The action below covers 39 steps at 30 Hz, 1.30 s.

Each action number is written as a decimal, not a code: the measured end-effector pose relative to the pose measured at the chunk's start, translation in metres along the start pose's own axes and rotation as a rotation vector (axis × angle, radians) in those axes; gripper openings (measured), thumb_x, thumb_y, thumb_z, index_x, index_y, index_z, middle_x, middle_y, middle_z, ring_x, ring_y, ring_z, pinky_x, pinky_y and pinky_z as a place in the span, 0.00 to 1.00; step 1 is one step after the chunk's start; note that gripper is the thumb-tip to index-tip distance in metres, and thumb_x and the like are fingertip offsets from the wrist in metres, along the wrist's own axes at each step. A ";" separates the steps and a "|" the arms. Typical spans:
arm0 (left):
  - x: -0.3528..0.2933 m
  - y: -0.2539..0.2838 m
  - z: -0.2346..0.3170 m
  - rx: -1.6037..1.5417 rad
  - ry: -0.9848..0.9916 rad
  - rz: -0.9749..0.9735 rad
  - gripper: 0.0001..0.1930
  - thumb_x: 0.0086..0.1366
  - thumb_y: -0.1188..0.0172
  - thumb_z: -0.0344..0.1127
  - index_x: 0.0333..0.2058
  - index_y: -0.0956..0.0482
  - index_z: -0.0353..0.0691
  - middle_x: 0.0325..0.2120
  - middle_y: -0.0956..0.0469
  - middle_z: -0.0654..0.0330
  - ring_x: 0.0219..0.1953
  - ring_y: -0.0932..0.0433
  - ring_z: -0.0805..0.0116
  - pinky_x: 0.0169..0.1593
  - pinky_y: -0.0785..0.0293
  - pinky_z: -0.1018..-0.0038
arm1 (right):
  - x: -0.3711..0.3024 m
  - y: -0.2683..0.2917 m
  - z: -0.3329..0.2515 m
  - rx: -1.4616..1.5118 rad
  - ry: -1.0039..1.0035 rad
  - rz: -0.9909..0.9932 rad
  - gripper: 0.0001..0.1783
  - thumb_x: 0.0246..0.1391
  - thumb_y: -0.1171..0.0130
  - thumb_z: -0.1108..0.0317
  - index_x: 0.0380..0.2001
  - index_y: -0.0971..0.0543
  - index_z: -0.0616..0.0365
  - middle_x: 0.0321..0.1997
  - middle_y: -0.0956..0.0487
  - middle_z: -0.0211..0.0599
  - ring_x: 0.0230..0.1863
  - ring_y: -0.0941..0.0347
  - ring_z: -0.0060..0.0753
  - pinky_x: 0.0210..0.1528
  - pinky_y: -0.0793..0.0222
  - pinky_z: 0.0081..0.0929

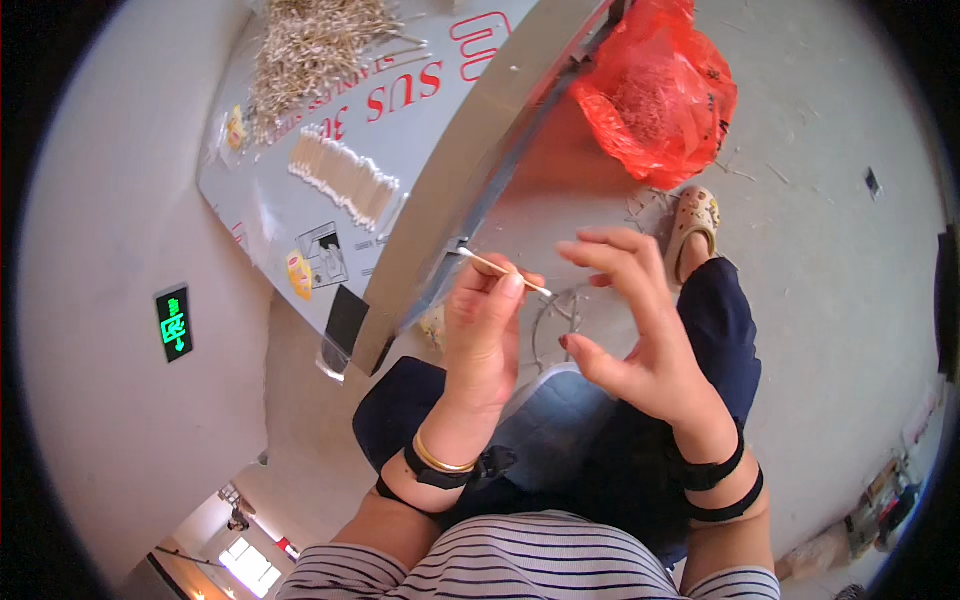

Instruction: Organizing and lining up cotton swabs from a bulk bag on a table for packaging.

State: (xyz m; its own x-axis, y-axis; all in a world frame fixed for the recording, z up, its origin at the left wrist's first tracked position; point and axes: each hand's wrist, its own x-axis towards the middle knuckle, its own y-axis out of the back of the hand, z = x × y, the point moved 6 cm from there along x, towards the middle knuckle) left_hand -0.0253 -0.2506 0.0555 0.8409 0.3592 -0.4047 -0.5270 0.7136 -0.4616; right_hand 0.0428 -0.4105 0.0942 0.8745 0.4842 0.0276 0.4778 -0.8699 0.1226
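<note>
My left hand pinches a cotton swab between thumb and fingers, its two white tips sticking out on either side. More than one stick may be in the pinch; I cannot tell. To the right, my right hand is held up with fingers curved and spread, thumb apart, and nothing in it. Beyond my left hand, on the grey table, lies a neat row of cotton swabs side by side. A large loose heap of cotton swabs is piled at the table's far end.
The table's thick edge runs diagonally just beyond my left hand. A red plastic bag with sticks inside stands on the floor, scattered sticks around it. A beige clog is on a foot near it. A green exit sign hangs on the left wall.
</note>
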 end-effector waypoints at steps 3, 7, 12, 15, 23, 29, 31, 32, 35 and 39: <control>0.002 0.015 0.000 0.045 -0.021 -0.017 0.06 0.68 0.36 0.30 0.42 0.23 0.43 0.36 0.21 0.65 0.43 0.21 0.73 0.54 0.30 0.73 | 0.000 0.006 0.011 -0.009 -0.022 0.064 0.19 0.48 0.29 0.68 0.43 0.21 0.60 0.45 0.26 0.38 0.48 0.29 0.38 0.51 0.33 0.30; 0.017 0.054 0.031 0.364 -0.233 0.101 0.07 0.68 0.35 0.29 0.43 0.23 0.40 0.37 0.20 0.64 0.42 0.21 0.75 0.49 0.28 0.77 | -0.003 0.010 0.031 -0.039 -0.168 0.037 0.10 0.53 0.34 0.71 0.37 0.22 0.62 0.39 0.25 0.34 0.45 0.28 0.32 0.49 0.35 0.26; 0.042 0.115 0.090 1.166 -0.541 0.387 0.05 0.62 0.30 0.31 0.32 0.18 0.42 0.29 0.19 0.68 0.34 0.24 0.75 0.42 0.30 0.72 | -0.002 0.006 0.040 0.008 -0.216 0.003 0.07 0.58 0.38 0.71 0.37 0.22 0.63 0.38 0.24 0.33 0.43 0.28 0.29 0.50 0.34 0.26; 0.052 0.115 0.094 1.723 -0.720 0.324 0.05 0.58 0.28 0.33 0.30 0.17 0.46 0.28 0.20 0.69 0.33 0.25 0.68 0.44 0.34 0.66 | -0.002 0.004 0.045 0.023 -0.240 -0.012 0.06 0.59 0.39 0.72 0.37 0.22 0.63 0.38 0.23 0.32 0.42 0.28 0.28 0.50 0.33 0.25; 0.075 0.130 0.089 1.692 -0.666 0.381 0.09 0.56 0.26 0.37 0.31 0.18 0.49 0.29 0.24 0.69 0.37 0.25 0.64 0.47 0.37 0.64 | -0.001 0.007 0.043 -0.020 -0.225 -0.017 0.05 0.60 0.41 0.73 0.36 0.24 0.63 0.37 0.26 0.32 0.41 0.29 0.26 0.48 0.33 0.23; 0.080 0.133 0.097 1.556 -0.641 0.378 0.11 0.56 0.26 0.38 0.34 0.19 0.48 0.30 0.27 0.67 0.37 0.26 0.64 0.48 0.37 0.65 | -0.003 0.012 0.044 0.014 -0.269 -0.010 0.05 0.60 0.40 0.73 0.35 0.25 0.63 0.37 0.26 0.31 0.41 0.29 0.26 0.48 0.33 0.22; 0.071 0.119 0.092 1.536 -0.667 0.364 0.10 0.57 0.26 0.37 0.35 0.19 0.47 0.31 0.26 0.66 0.37 0.25 0.64 0.47 0.36 0.64 | -0.004 0.015 0.050 0.026 -0.304 -0.009 0.05 0.60 0.40 0.72 0.35 0.24 0.63 0.37 0.26 0.31 0.41 0.29 0.26 0.48 0.33 0.22; 0.063 0.112 0.090 1.516 -0.702 0.355 0.10 0.57 0.27 0.36 0.35 0.19 0.47 0.32 0.25 0.65 0.38 0.25 0.64 0.47 0.35 0.64 | -0.003 0.016 0.048 0.018 -0.277 -0.012 0.05 0.60 0.40 0.72 0.36 0.24 0.63 0.37 0.25 0.32 0.41 0.29 0.26 0.48 0.33 0.23; 0.032 0.083 0.042 1.369 -0.645 0.050 0.09 0.59 0.30 0.33 0.37 0.19 0.45 0.35 0.22 0.62 0.40 0.24 0.63 0.49 0.33 0.62 | -0.003 0.018 0.047 0.017 -0.285 -0.064 0.07 0.59 0.38 0.72 0.38 0.22 0.64 0.36 0.24 0.34 0.41 0.28 0.28 0.48 0.33 0.25; 0.023 0.087 -0.081 1.378 -0.381 -0.294 0.07 0.62 0.34 0.30 0.39 0.18 0.43 0.35 0.20 0.59 0.37 0.20 0.61 0.44 0.26 0.66 | -0.004 0.011 0.055 -0.018 -0.382 -0.282 0.12 0.56 0.36 0.71 0.42 0.20 0.64 0.37 0.24 0.40 0.41 0.27 0.37 0.47 0.31 0.30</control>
State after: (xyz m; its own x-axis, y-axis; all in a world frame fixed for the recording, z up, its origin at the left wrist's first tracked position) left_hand -0.0622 -0.2289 -0.0577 0.9917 0.0793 -0.1010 0.0153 0.7078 0.7062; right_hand 0.0493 -0.4270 0.0408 0.6807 0.6289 -0.3757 0.7023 -0.7061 0.0904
